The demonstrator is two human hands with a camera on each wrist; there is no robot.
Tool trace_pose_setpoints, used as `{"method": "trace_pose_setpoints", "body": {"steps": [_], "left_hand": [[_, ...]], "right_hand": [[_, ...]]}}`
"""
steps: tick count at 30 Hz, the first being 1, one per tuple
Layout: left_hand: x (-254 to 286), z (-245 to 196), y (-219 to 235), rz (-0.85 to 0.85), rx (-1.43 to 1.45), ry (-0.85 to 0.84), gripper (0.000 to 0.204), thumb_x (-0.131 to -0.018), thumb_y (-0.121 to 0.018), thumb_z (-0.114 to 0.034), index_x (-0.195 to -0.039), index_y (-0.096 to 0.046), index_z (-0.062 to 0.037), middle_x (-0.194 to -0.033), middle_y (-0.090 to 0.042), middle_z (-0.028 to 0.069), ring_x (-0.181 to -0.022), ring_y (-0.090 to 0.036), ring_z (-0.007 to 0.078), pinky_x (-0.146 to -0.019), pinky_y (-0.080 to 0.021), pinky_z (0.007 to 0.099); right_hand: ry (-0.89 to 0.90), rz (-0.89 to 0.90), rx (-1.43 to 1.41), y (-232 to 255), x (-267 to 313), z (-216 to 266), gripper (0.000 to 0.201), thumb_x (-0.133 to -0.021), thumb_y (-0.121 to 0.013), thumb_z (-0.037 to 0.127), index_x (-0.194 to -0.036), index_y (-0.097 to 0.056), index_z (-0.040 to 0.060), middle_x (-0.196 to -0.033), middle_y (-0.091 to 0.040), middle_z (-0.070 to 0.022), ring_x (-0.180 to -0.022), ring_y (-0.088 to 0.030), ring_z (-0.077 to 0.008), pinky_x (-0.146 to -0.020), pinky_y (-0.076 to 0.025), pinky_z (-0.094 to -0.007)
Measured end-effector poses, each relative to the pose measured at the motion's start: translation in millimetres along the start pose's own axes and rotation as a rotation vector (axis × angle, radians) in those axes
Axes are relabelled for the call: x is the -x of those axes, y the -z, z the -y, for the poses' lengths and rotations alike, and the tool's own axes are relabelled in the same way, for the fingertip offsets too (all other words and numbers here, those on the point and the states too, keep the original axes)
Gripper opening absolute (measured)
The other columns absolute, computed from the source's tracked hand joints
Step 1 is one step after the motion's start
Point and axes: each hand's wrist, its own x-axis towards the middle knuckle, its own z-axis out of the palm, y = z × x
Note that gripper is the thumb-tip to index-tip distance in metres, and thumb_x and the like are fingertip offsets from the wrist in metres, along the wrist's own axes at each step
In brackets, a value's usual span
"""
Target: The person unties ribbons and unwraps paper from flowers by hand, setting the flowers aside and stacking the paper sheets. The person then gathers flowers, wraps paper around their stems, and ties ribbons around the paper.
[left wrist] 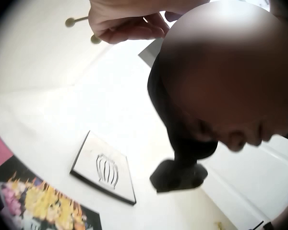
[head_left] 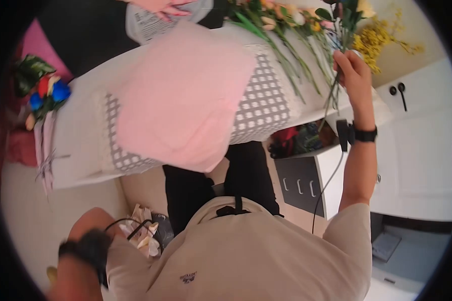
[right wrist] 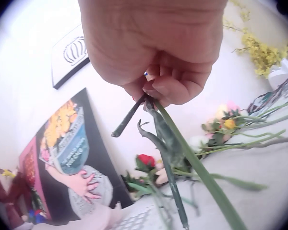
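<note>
My right hand (head_left: 355, 72) grips a small bunch of flower stems (right wrist: 199, 165) over the right end of the table. Cut ends hang below the fingers in the right wrist view, and the leafy tops (head_left: 347, 22) stand above the hand in the head view. My left hand (left wrist: 127, 21) is raised beside the person's head, its bent fingers close to the head's edge and partly hidden behind it. In the head view only the blurred left forearm (head_left: 78, 273) shows. A pink wrapping sheet (head_left: 181, 100) lies on the grey checked cloth (head_left: 263, 98) between the arms.
More cut flowers (head_left: 294, 50) lie along the back right of the table, beside yellow blossoms (head_left: 374, 42). A wrapped blue and red bouquet (head_left: 50, 95) is at the left end. Below stands a grey-fronted drawer unit (head_left: 299, 183). A cable (head_left: 326, 188) trails from the right wrist.
</note>
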Motion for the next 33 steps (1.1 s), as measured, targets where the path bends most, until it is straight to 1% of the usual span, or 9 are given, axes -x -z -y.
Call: {"method": "trace_pose_setpoints", "body": {"steps": [1, 4, 5, 10, 14, 16, 19, 28, 33], "left_hand": [[25.2, 8.3, -5.8, 0.028, -0.031, -0.006, 0.023, -0.104, -0.049, -0.027, -0.107, -0.069, -0.0173, -0.079, -0.041, -0.0035, -0.062, -0.035, 0.0142, -0.065, -0.035, 0.0336], [89.8, 16.8, -4.4, 0.718, -0.624, 0.598, 0.024, -0.061, -0.080, -0.005, -0.082, -0.068, -0.0028, -0.087, -0.065, 0.0088, -0.081, -0.060, 0.0247, -0.069, -0.043, 0.0386], [104.5, 28.7, 4.2, 0.904, -0.446, 0.802, 0.027, -0.062, -0.082, -0.008, -0.087, -0.069, -0.0071, -0.087, -0.061, 0.0076, -0.080, -0.059, 0.0256, -0.069, -0.043, 0.0391], [165.6, 29.7, 11.3, 1.023, -0.405, 0.913, 0.039, -0.061, -0.081, -0.006, -0.099, -0.071, -0.0085, -0.093, -0.056, 0.0107, -0.082, -0.056, 0.0291, -0.072, -0.045, 0.0382], [173.0, 27.5, 9.4, 1.033, -0.548, 0.737, 0.043, -0.059, -0.082, -0.006, -0.100, -0.072, -0.0115, -0.100, -0.059, 0.0073, -0.083, -0.057, 0.0265, -0.070, -0.044, 0.0380], [169.7, 30.5, 1.1, 0.859, -0.860, 0.197, 0.044, -0.061, -0.082, -0.009, -0.104, -0.073, -0.0163, -0.106, -0.061, 0.0024, -0.091, -0.059, 0.0230, -0.075, -0.045, 0.0384], [162.6, 54.9, -13.3, 0.820, -0.889, -0.077, 0.043, -0.068, -0.080, -0.013, -0.109, -0.072, -0.0190, -0.108, -0.061, -0.0011, -0.100, -0.059, 0.0199, -0.085, -0.045, 0.0392], [166.1, 85.0, 11.1, 1.245, -0.716, 0.016, 0.026, -0.076, -0.070, -0.019, -0.100, -0.062, -0.0113, -0.096, -0.059, 0.0036, -0.095, -0.058, 0.0232, -0.089, -0.044, 0.0423], [168.0, 89.5, 27.1, 1.409, -0.677, 0.190, 0.024, -0.073, -0.073, -0.015, -0.088, -0.056, -0.0087, -0.081, -0.056, 0.0085, -0.084, -0.058, 0.0281, -0.079, -0.044, 0.0434]], "right_hand": [[-0.005, 0.056, 0.001, -7.7, 7.6, 14.1, 0.031, -0.103, -0.071, 0.029, -0.079, -0.062, 0.0102, -0.066, -0.054, 0.0072, -0.052, -0.040, -0.0008, -0.048, -0.029, -0.0214], [0.065, 0.219, -0.020, -45.2, 32.5, 56.2, 0.030, -0.102, -0.072, 0.027, -0.083, -0.062, 0.0071, -0.072, -0.057, 0.0061, -0.058, -0.043, -0.0015, -0.051, -0.032, -0.0219], [0.064, 0.246, -0.040, -59.1, 38.6, 63.6, 0.030, -0.102, -0.072, 0.027, -0.083, -0.062, 0.0071, -0.072, -0.057, 0.0061, -0.058, -0.043, -0.0015, -0.051, -0.032, -0.0219], [0.316, 0.487, -0.118, -126.3, 58.7, 89.7, 0.024, -0.101, -0.072, 0.023, -0.092, -0.066, 0.0010, -0.072, -0.061, 0.0021, -0.064, -0.050, -0.0052, -0.057, -0.039, -0.0256], [0.258, 0.640, -0.123, -159.3, 59.9, 114.2, 0.022, -0.101, -0.071, 0.021, -0.092, -0.067, 0.0011, -0.071, -0.061, 0.0012, -0.064, -0.049, -0.0051, -0.057, -0.039, -0.0259], [0.118, 0.907, -0.159, -167.9, 59.7, 129.7, 0.022, -0.101, -0.070, 0.020, -0.090, -0.067, 0.0010, -0.070, -0.062, 0.0010, -0.064, -0.051, -0.0051, -0.057, -0.039, -0.0256], [0.191, 0.987, -0.313, -189.0, 67.1, 126.9, 0.023, -0.101, -0.068, 0.020, -0.087, -0.067, 0.0008, -0.072, -0.063, 0.0005, -0.067, -0.054, -0.0068, -0.060, -0.042, -0.0264], [0.167, 1.070, -0.229, -198.4, 73.0, 125.1, 0.020, -0.100, -0.066, 0.020, -0.099, -0.069, -0.0004, -0.075, -0.066, -0.0020, -0.070, -0.058, -0.0104, -0.066, -0.048, -0.0291], [0.476, 0.978, 0.027, -195.2, 73.7, 118.6, 0.020, -0.100, -0.062, 0.018, -0.102, -0.070, -0.0010, -0.082, -0.072, -0.0162, -0.076, -0.070, -0.0328, -0.073, -0.054, -0.0420]]}}
